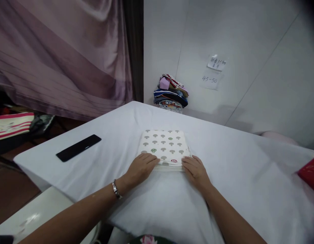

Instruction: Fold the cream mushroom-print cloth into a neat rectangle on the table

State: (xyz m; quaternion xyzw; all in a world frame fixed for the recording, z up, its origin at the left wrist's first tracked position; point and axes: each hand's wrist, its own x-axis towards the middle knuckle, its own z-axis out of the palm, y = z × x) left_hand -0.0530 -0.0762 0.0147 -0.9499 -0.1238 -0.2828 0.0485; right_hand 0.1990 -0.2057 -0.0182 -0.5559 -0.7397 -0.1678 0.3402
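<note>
A folded white cloth (pixel 162 145), printed with grey mushrooms and a few green and red ones, lies flat on the table in front of me. My left hand (pixel 143 167) rests on its near left corner, fingers stretched out over the fabric. On the near right corner lies my right hand (pixel 196 169), its fingers likewise extended on the cloth. Both thumbs are mostly hidden from view. A silver bracelet (pixel 116 189) circles my left wrist.
A white cloth (pixel 243 176) covers the table. Left of the hands lies a black phone-like slab (pixel 79 147). Folded clothes (pixel 171 93) are stacked by the back wall. A red object (pixel 310 173) sits at the right edge, and a white stool-like surface (pixel 37 210) at lower left.
</note>
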